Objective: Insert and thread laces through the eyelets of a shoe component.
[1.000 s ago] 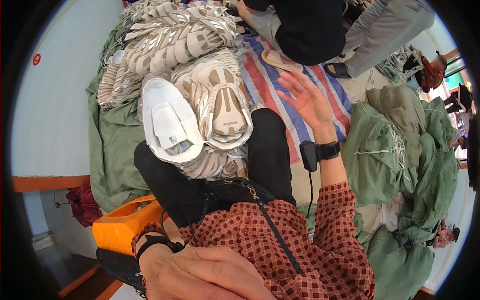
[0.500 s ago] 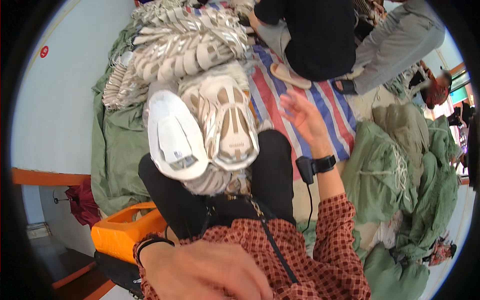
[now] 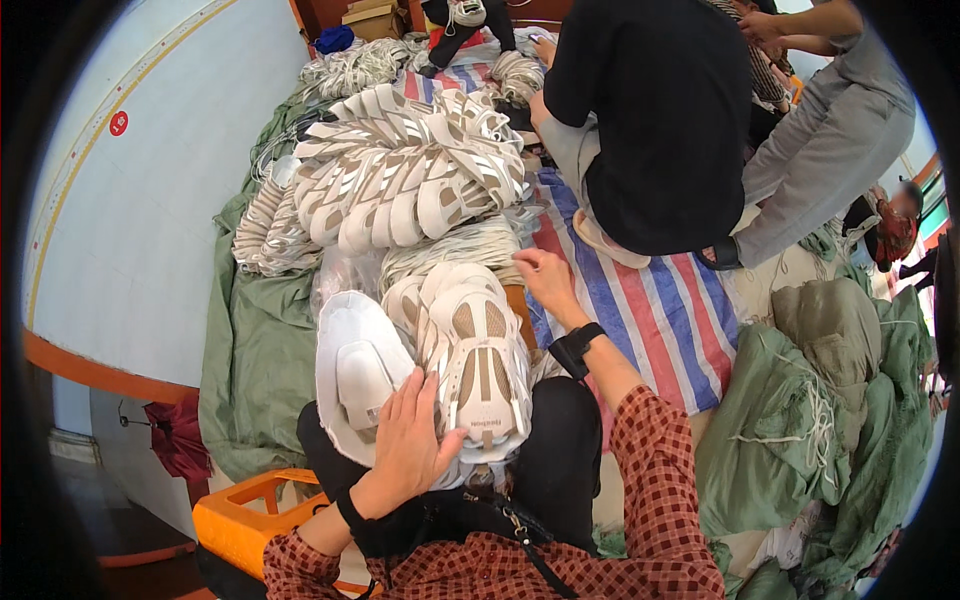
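Observation:
My left hand (image 3: 405, 437) lies with its fingers stretched out over the near end of a white shoe upper (image 3: 362, 345), its lining side showing. Its thumb reaches onto the neighbouring stack of beige and white shoe uppers (image 3: 478, 350), which rests in front of my lap between my knees. My right hand (image 3: 550, 287) is beyond that stack, next to a bundle of pale cords (image 3: 460, 248). Its thumb and fingertips are pinched together; whatever is between them is too small to make out.
A large heap of beige shoe uppers (image 3: 410, 170) lies ahead on a green cloth (image 3: 255, 370). A person in black (image 3: 660, 130) sits at the far right on a striped sheet (image 3: 640, 320). Green sacks (image 3: 770, 430) stand at right, an orange stool (image 3: 235, 525) at lower left.
My left hand has gone from near my chest forward onto the uppers. My right hand has moved left to the cords, its spread fingers now pinched. The view has tilted up.

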### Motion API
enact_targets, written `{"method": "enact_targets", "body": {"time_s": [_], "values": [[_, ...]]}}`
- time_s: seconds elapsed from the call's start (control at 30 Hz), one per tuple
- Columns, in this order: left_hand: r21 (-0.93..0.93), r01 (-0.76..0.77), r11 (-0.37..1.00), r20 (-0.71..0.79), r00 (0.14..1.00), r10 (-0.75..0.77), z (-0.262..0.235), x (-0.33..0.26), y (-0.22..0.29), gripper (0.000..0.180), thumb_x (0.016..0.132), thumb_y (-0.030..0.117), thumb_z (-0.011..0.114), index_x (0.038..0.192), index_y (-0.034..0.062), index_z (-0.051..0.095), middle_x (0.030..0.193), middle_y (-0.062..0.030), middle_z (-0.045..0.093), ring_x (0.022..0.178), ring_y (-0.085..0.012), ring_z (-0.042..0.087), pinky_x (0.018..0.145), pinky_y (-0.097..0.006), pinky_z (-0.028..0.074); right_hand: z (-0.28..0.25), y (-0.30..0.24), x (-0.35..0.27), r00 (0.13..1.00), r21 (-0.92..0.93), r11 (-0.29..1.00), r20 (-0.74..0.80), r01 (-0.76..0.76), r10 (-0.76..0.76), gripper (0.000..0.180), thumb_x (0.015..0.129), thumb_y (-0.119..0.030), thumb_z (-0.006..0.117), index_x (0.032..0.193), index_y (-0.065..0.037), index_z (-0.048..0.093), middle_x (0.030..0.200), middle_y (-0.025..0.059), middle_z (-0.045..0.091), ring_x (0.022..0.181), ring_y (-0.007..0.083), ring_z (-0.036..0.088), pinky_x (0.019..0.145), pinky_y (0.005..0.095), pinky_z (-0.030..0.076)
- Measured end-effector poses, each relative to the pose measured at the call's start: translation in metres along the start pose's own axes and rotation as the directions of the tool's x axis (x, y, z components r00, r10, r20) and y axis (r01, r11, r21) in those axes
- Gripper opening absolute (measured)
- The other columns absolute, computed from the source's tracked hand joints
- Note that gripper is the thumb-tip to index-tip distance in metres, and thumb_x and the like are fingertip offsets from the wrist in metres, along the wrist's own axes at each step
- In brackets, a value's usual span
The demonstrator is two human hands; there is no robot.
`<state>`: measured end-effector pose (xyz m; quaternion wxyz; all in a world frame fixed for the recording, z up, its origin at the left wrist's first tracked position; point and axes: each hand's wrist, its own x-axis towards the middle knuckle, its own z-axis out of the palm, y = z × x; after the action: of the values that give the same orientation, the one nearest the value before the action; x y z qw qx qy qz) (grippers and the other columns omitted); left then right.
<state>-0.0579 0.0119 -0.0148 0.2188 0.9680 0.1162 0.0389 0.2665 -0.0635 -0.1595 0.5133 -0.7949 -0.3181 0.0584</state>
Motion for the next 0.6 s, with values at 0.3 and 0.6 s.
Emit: {"method": "enact_targets", "body": {"time_s": [0.3, 0.6], "values": [[-0.122, -0.023, 0.992, 0.029, 0.999, 0.026, -0.001, 0.005, -0.006, 0.073, 0.083, 0.025, 0.063, 0.138, -0.0104, 0.031, 0.139, -0.0308, 0.040, 0.131, -0.0454, 0.036, 0.110, -0.047, 0.029, 0.034, 0.013, 0.011, 0.982, -0.332, 0.925, 0.021, 0.186, -0.190, 0.010, 0.083, -0.016, 0.061, 0.083, -0.007, 0.065, 0.089, 0.0130, 0.060, 0.092, 0.0338, 0.059, 0.079, 0.0439, 0.050], [-0.169, 0.009, 0.986, 0.042, 0.999, -0.002, 0.004, -0.003, -0.007, 0.072, 0.086, 0.029, 0.059, 0.138, -0.0119, 0.030, 0.138, -0.0330, 0.038, 0.130, -0.0484, 0.034, 0.110, -0.049, 0.028, 0.028, 0.003, 0.004, 0.983, -0.321, 0.929, 0.048, 0.182, -0.176, 0.011, 0.084, -0.013, 0.060, 0.093, -0.007, 0.059, 0.091, 0.0132, 0.059, 0.089, 0.0352, 0.060, 0.076, 0.0454, 0.049]]}}
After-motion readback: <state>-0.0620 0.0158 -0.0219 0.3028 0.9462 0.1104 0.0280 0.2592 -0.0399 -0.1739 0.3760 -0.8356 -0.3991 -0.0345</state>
